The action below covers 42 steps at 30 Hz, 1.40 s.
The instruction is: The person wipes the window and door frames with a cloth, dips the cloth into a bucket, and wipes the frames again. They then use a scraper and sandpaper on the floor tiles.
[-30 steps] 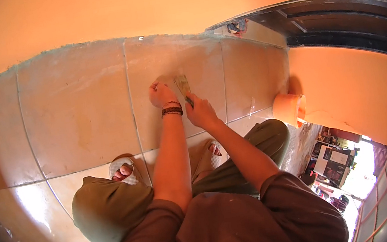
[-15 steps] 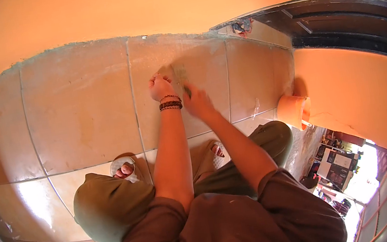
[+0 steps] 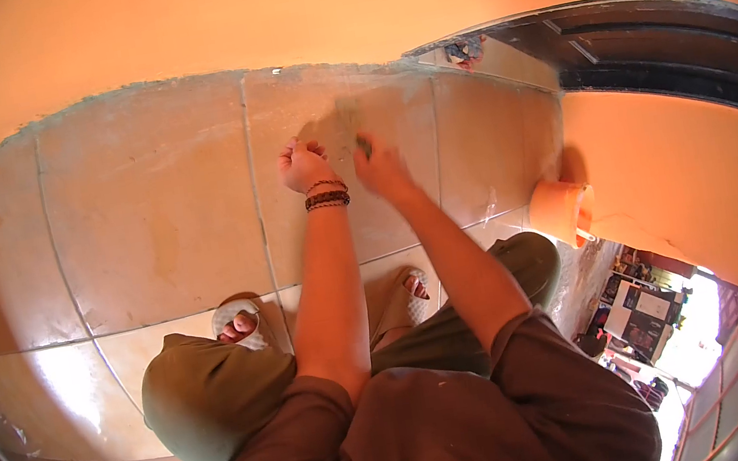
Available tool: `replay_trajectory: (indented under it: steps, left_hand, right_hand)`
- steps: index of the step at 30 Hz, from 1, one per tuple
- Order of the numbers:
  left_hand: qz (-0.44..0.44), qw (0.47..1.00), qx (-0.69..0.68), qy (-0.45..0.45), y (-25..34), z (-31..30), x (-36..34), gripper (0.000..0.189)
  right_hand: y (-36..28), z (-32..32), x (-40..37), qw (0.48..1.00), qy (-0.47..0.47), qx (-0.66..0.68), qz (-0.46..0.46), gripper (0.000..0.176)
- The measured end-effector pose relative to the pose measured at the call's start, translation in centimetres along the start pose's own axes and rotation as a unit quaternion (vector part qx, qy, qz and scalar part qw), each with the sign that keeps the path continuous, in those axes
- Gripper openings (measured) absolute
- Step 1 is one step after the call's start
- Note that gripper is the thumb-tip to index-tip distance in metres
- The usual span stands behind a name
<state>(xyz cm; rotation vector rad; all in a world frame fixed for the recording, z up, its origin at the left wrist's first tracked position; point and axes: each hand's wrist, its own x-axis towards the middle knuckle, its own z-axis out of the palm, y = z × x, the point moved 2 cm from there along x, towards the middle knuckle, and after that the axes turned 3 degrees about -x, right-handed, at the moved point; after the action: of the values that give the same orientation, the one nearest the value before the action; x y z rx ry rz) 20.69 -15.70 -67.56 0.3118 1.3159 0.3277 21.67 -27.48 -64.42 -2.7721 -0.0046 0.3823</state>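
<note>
My right hand (image 3: 382, 169) is wrapped around a short-handled tool (image 3: 363, 144) with a dark grip and a wide flat end. Motion smears that end against the large brown tiles (image 3: 155, 205). To its left, my left hand (image 3: 304, 164) is closed, fingers curled in close to the tiles; I cannot tell whether anything is inside. Braided bracelets (image 3: 327, 196) circle the left wrist. A shadow falls on the tile beyond both hands.
An orange wall (image 3: 261, 18) meets the tiles along a ragged edge. An orange bucket (image 3: 556, 207) stands at right, below a dark panelled door (image 3: 647, 46). My sandalled feet (image 3: 238, 326) are below my hands. Cluttered items (image 3: 641, 314) lie farther right.
My right hand has shifted slightly right and up with the tool, whose flat end is now more blurred. My left hand stays nearly in place.
</note>
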Motion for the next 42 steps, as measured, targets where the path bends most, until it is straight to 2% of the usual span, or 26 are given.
replay_trajectory:
  steps: [3,5,7,9,12,13,15,17,19,21,23,25,28,30,31,32,33,34,35,36,37,38,39,40,41,42]
  left_hand:
    - [-0.020,0.999,-0.046,0.004,0.4,-0.3,0.0,0.004]
    - [-0.006,1.000,-0.011,0.027,1.4,0.1,-0.4,0.002]
    - [-0.015,0.999,-0.038,0.008,1.3,0.5,0.7,0.001]
    - [-0.030,0.998,-0.053,-0.003,1.2,0.3,0.8,0.001]
    - [-0.025,0.998,-0.046,0.024,2.1,1.0,-0.2,0.002]
    - [-0.020,0.999,-0.047,0.012,2.3,1.0,-0.3,0.001]
    - [-0.014,0.999,-0.046,-0.003,2.5,0.8,-0.7,0.002]
    - [0.026,0.998,-0.041,0.042,3.2,0.3,-1.1,0.005]
    - [0.032,0.997,-0.053,0.051,4.0,-0.3,-0.9,0.007]
    - [0.035,0.996,-0.060,0.058,4.6,-1.0,-0.7,0.008]
    - [0.023,0.995,-0.067,0.070,5.1,-1.6,-0.5,0.007]
    - [0.010,0.995,-0.067,0.073,5.3,-2.1,-0.3,0.006]
    - [-0.026,0.997,-0.027,0.063,5.8,-2.7,1.6,0.007]
    - [-0.050,0.997,0.013,0.055,5.7,-3.2,3.3,0.008]
    - [-0.045,0.998,0.025,0.046,5.5,-3.3,3.9,0.014]
    - [-0.041,0.998,0.038,0.035,5.3,-3.3,4.2,0.020]
    - [-0.042,0.998,0.038,0.033,5.6,-3.0,3.3,0.020]
    - [-0.044,0.996,0.066,-0.041,6.4,-2.2,1.7,0.022]
    - [-0.044,0.988,0.093,-0.116,7.3,-1.4,0.2,0.025]
    - [-0.043,0.987,0.091,-0.122,8.1,-1.0,-0.7,0.025]
    - [-0.064,0.954,0.069,-0.286,8.8,0.1,-1.9,0.026]
    - [-0.083,0.892,0.045,-0.442,9.6,1.0,-3.3,0.028]
    - [-0.079,0.889,0.044,-0.449,10.7,1.6,-4.8,0.028]
    - [-0.083,0.855,0.022,-0.511,12.1,2.4,-6.7,0.027]
    - [-0.087,0.817,0.002,-0.570,13.2,3.1,-8.4,0.026]
    - [-0.083,0.813,0.003,-0.576,14.1,3.5,-9.3,0.026]
  right_hand:
    - [-4.5,-3.6,3.0,0.998,-0.054,-0.008,0.025,0.039]
    - [-1.0,-0.3,0.0,0.999,0.005,0.033,-0.035,0.039]
    - [-1.6,-1.0,-6.4,0.990,-0.093,-0.056,0.089,0.038]
    - [-1.0,-1.4,-12.2,0.984,-0.136,-0.064,0.101,0.038]
    - [0.7,-3.4,-13.7,0.979,-0.185,-0.012,0.086,0.038]
    - [0.2,-4.4,-12.7,0.991,-0.128,0.014,0.026,0.037]
    - [-1.5,-4.9,-9.0,0.996,-0.074,0.008,0.041,0.037]
    - [-4.6,-4.7,-4.8,0.997,-0.051,0.049,0.002,0.039]
    - [-9.5,-4.3,-1.3,0.997,-0.062,0.016,0.039,0.037]
    - [-11.8,-2.3,1.7,1.000,-0.023,0.014,0.011,0.034]
    - [-13.9,-1.4,3.7,0.999,-0.042,-0.009,0.019,0.033]
    - [-13.9,-0.2,3.9,0.997,-0.062,-0.036,0.027,0.032]
    - [-12.8,0.5,2.6,0.997,-0.031,-0.063,-0.036,0.033]
    - [-11.0,-2.2,1.1,0.971,-0.239,-0.003,-0.024,0.033]
    - [-11.2,-4.7,-0.8,0.960,-0.244,0.134,0.036,0.034]
    - [-11.6,-7.5,-2.8,0.928,-0.241,0.268,0.095,0.035]
    - [-11.3,-9.5,-3.6,0.904,-0.277,0.307,0.108,0.037]
    - [-10.8,-11.2,-4.1,0.877,-0.312,0.345,0.119,0.039]
    - [-9.9,-12.7,-4.6,0.879,-0.309,0.345,0.116,0.039]
    - [-9.3,-14.0,-5.1,0.818,-0.358,0.436,0.113,0.040]
    - [-9.0,-15.1,-5.6,0.745,-0.404,0.520,0.105,0.040]
    - [-8.4,-15.7,-6.0,0.748,-0.400,0.520,0.098,0.040]
    - [-7.8,-16.2,-6.3,0.709,-0.407,0.570,0.089,0.038]
    - [-7.4,-16.5,-6.6,0.666,-0.412,0.617,0.079,0.037]
    - [-7.2,-16.7,-6.7,0.654,-0.406,0.635,0.064,0.032]
    - [-7.0,-16.7,-6.8,0.655,-0.404,0.636,0.055,0.032]
